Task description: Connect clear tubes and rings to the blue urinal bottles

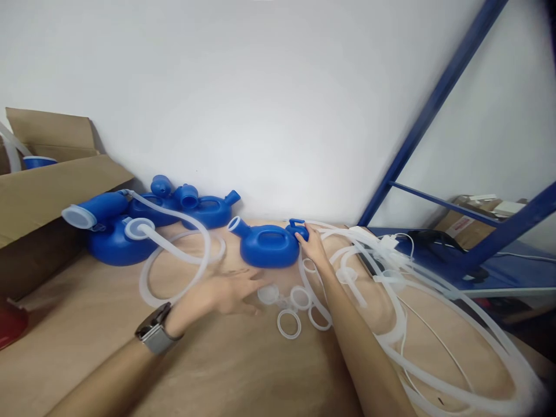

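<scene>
My right hand [313, 246] reaches forward with its fingers closed on a small blue plastic piece with a hooked clip [297, 230]. That piece is beside the right end of a blue plastic bottle [268, 258], which has a grip hole and a slanted neck at its left. Whether the two touch is hard to tell. My left hand [234, 292], with a watch on the wrist, is open and slightly blurred over the brown table [217, 376], in front of the bottle. Near its fingertips lie a translucent cap [268, 294], another cap [300, 297] and a white ring [289, 335].
At left stand several more blue bottles [212, 215], one joined to a coiled clear hose [204, 237], beside an open cardboard box [56, 174]. Loose clear hoses [438, 370] sprawl across the right side. Behind them rises a blue metal frame [434, 110]; a white wall closes the back.
</scene>
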